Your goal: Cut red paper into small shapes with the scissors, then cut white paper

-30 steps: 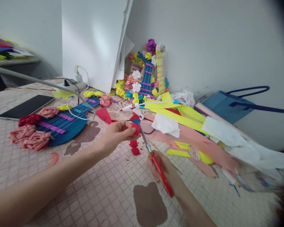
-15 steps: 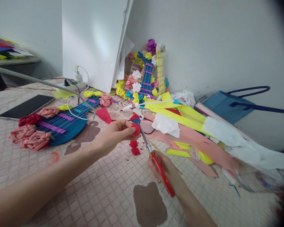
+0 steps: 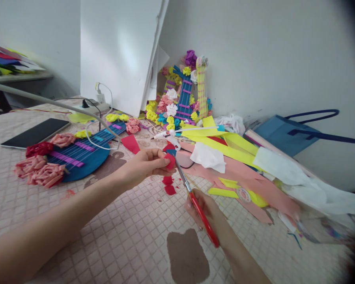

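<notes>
Pinched in my left hand (image 3: 150,163) is a small red piece of paper (image 3: 169,161), held above the middle of the table. My right hand (image 3: 205,207) is closed around the red handles of a pair of scissors (image 3: 198,206). The scissor blades point up and away, their tips at the right edge of the red piece. Red scraps (image 3: 169,186) lie on the table just below it, and a larger red strip (image 3: 130,144) is left of my fingers. Behind the blades rests a white glue gun (image 3: 165,135).
A blue paper guitar with flowers (image 3: 88,161) and a dark tablet (image 3: 35,132) lie at the left. More decorated guitars (image 3: 184,98) lean at the back. Yellow strips (image 3: 225,144), pink sheets (image 3: 242,173), white paper (image 3: 208,157) and a blue bag (image 3: 286,134) cover the right.
The whole view has shifted slightly. Both hands keep their grip, and the scissors stay at the edge of the red piece, which looks a little more tilted.
</notes>
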Demonstrator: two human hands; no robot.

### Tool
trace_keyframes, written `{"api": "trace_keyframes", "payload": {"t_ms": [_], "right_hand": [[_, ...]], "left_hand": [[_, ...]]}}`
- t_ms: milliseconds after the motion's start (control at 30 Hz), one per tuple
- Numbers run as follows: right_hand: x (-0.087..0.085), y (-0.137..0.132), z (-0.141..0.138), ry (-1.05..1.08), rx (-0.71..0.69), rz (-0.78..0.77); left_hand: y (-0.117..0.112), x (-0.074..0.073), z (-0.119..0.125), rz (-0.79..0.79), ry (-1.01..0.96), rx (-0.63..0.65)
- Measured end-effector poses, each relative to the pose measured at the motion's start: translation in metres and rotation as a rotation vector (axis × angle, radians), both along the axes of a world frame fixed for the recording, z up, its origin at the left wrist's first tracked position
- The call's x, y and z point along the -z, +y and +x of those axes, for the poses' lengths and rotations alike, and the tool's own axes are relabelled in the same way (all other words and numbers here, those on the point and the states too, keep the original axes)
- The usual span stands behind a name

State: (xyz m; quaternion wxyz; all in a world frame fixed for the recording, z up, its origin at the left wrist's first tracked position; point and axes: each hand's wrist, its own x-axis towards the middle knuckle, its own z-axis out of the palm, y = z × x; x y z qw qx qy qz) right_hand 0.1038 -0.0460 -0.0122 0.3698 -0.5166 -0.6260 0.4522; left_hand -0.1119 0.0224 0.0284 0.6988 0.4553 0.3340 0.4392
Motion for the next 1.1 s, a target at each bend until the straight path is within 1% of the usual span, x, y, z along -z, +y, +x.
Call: {"api": "trace_keyframes", "payload": {"t_ms": [100, 233, 400, 500, 633, 700, 800, 933, 1033, 1100], "right_hand": [[0.006, 0.002, 0.0, -0.014, -0.051, -0.034], [0.01, 0.004, -0.003, 0.066, -0.054, -0.111], [0.005, 0.0, -0.004, 0.217, -0.066, -0.131], [0.001, -0.001, -0.005, 0.287, -0.067, -0.112], [0.0, 0.002, -0.009, 0.338, -0.003, -0.052], [0.001, 0.002, -0.012, 0.339, 0.053, -0.02], [0.003, 0.001, -0.017, 0.315, 0.131, 0.013], [0.001, 0.001, -0.022, 0.25, 0.197, 0.021], [0.0, 0.002, -0.022, 0.219, 0.229, 0.011], [0.002, 0.002, -0.02, 0.244, 0.233, -0.004]], "left_hand": [[0.001, 0.0, -0.001, 0.008, -0.005, 0.008], [-0.001, 0.003, 0.002, 0.018, 0.0, 0.029], [-0.005, 0.005, 0.005, 0.041, 0.023, 0.051], [-0.008, 0.007, 0.008, 0.062, 0.061, 0.053], [-0.018, 0.014, 0.019, 0.083, 0.159, -0.016], [-0.025, 0.019, 0.027, 0.091, 0.224, -0.014], [-0.034, 0.025, 0.035, 0.103, 0.292, -0.051], [-0.037, 0.029, 0.037, 0.101, 0.279, -0.034], [-0.037, 0.029, 0.037, 0.079, 0.255, -0.015], [-0.036, 0.028, 0.037, 0.052, 0.246, 0.005]]}}
